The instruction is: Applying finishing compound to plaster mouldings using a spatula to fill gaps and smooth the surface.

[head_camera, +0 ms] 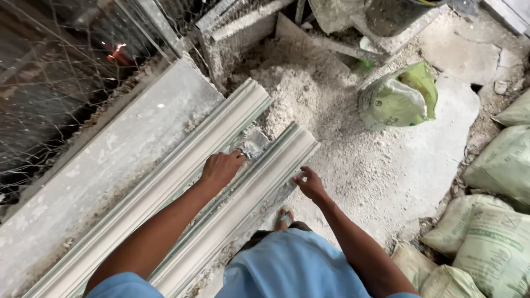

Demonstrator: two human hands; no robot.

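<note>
Along the moulding trough (182, 204) I note my left hand (220, 168) gripping a wet scraper (251, 144) to spread plaster, while my right hand (310, 184), fingers loosely spread, steadies the rim.

Filled sacks (491, 221), a green bag (398, 98), wire mesh (55, 66).

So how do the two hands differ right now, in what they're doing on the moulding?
The left hand is closed around a flat scraper-like tool, pressing it into the channel of the long pale moulding; the right hand holds nothing. The left hand sits over the middle channel, while the right hand rests open, fingers spread, on the moulding's outer edge near its end. Both touch the same moulding, arms extended forward.
</note>
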